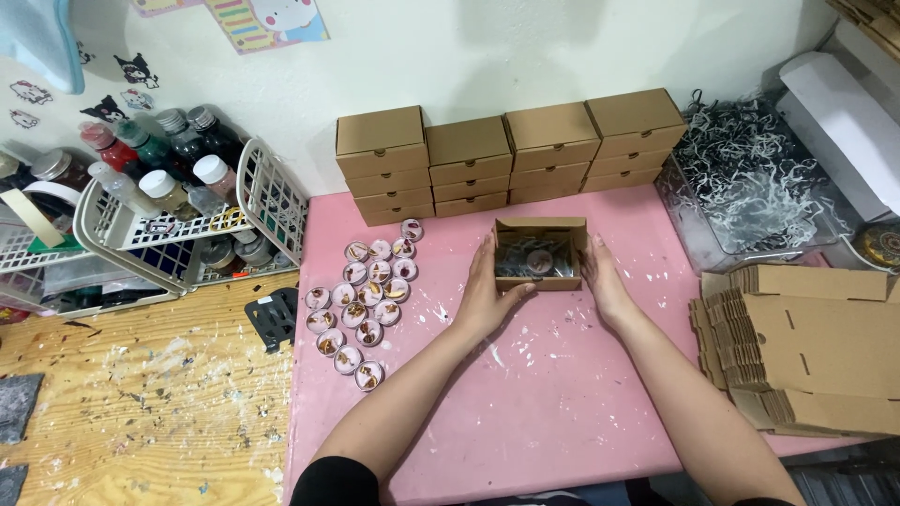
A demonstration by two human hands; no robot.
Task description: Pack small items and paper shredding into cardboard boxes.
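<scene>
Centrally, a small open brown cardboard box (540, 253), holding shredded filler and a round trinket, sits on the pink paint-flecked tabletop (544, 394). Its long axis runs left to right, its open top facing up. The left hand (486, 295) grips its left end and the right hand (605, 281) its right end, both equally close. Round resin pieces (366, 300) lie left; stacked closed boxes (506, 150) stand behind.

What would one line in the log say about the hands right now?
left hand: on left side of open box | right hand: on right side | box: on pink mat, shredded paper inside
</scene>
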